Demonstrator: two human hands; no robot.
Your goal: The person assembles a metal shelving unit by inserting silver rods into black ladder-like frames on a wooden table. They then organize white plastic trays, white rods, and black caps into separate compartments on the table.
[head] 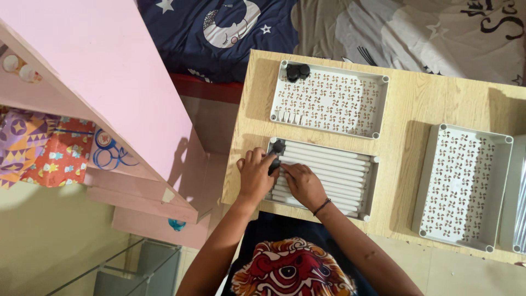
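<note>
Hands at the near tray [372,186], both down at its left end. The left hand [255,175] sits on the tray's left edge, fingers curled around a small black cap [275,148], closed on it as far as this view lets me judge. The right hand [303,183] lies flat over the white tubes [329,161], fingers together and pressing on the row; whether it pinches one tube, I cannot tell. The tubes lie side by side, filling the tray on the wooden table [405,109]. They look light, stiff and smooth, likely to roll or slip, so a grip near the end, fingers wrapped round, seems safest. Beyond, a second patterned tray [383,104] holds two more black caps [297,71] in its far-left corner and a few small white pieces [287,117] along its near-left wall. A third tray [501,186] stands off to the right.
</note>
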